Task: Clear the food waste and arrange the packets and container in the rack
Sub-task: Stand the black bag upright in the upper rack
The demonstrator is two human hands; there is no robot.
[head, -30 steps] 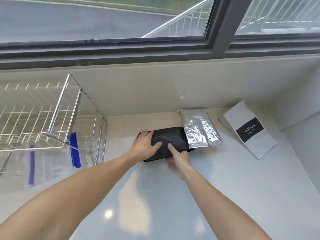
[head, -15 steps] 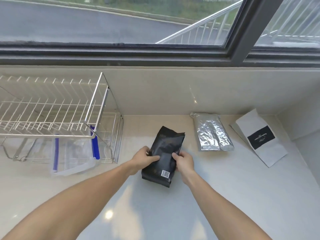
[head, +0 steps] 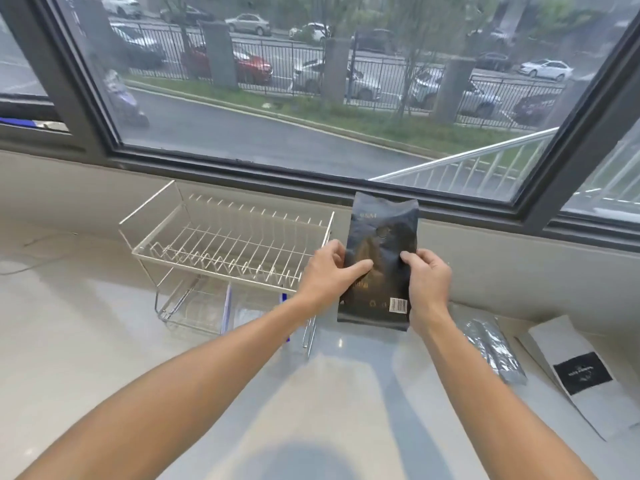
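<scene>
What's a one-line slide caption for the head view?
Both hands, left hand and right hand, hold a black packet upright beside the wire rack.

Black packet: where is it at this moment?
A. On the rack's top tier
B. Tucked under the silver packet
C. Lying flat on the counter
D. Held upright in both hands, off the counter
D. The black packet stands upright between the left hand and right hand, beside the rack, clear of the counter.
</scene>
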